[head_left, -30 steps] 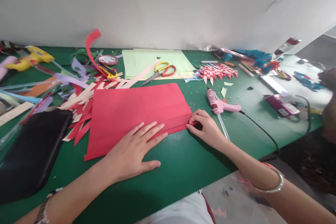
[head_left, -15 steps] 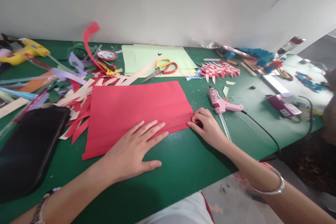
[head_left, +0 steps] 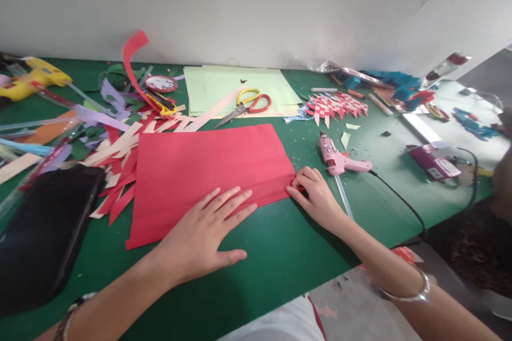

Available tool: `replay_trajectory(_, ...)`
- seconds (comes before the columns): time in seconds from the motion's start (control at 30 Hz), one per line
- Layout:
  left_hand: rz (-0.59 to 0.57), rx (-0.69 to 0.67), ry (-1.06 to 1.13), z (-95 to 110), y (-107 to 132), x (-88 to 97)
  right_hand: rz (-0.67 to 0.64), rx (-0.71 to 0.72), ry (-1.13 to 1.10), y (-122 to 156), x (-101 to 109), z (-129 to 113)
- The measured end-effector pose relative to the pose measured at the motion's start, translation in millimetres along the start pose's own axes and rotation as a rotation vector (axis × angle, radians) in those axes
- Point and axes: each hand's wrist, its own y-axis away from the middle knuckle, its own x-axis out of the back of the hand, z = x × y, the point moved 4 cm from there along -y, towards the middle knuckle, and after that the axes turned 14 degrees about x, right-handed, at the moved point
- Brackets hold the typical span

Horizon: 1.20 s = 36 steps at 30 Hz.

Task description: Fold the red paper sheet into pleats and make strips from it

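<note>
1. While the left hand (head_left: 200, 242) is lying flat with its fingers spread, it is pressing down the near edge of the red paper (head_left: 208, 170).
2. The right hand (head_left: 316, 197) is pinching the paper's corner, fingers curled tight on it.
3. The paper is lying on the green table (head_left: 280, 256), stretching away from both hands.
4. A fold line is showing along the near part, so the folding looks begun. Most of the sheet is looking flat and unfolded.
5. Just past the right hand, a pink glue gun (head_left: 340, 157) is lying close, with its cord running off.
6. Beyond the paper, scissors (head_left: 248, 105) and cut strips (head_left: 120, 144) are crowding the far side.
7. Toward the person, the table is looking open for sliding.
</note>
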Motion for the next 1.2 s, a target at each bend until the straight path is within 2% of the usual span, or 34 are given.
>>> replay_trajectory(0.27,0.035,-0.003,0.004,0,-1,1.7,-0.004,-0.019,0.033,-1,0,-1)
replay_trajectory(0.47,0.008,0.003,0.007,0,-1,1.6,0.053,-0.048,0.053,1,1,-1)
replay_trajectory(0.67,0.064,-0.012,-0.015,-1,0,1.8,0.098,-0.061,0.059,3,1,-4)
replay_trajectory(0.8,0.051,-0.007,-0.017,-1,0,2.3,0.157,-0.069,0.032,5,2,-1)
replay_trajectory(0.97,0.039,0.007,-0.015,-1,-1,2.4,0.161,-0.063,0.078,5,3,0)
replay_trajectory(1.03,0.033,0.015,-0.017,-1,-1,1.6,0.175,-0.066,0.169,5,6,-10)
replay_trajectory(1.1,0.021,0.022,-0.018,-1,0,0.7,0.155,-0.019,0.278,6,8,-30)
replay_trajectory(1.13,0.013,0.024,-0.017,-1,0,0.2,0.108,0.043,0.310,7,6,-43)
replay_trajectory(1.2,0.001,0.029,-0.010,0,0,-0.3,-0.073,0.205,0.291,9,-4,-69)
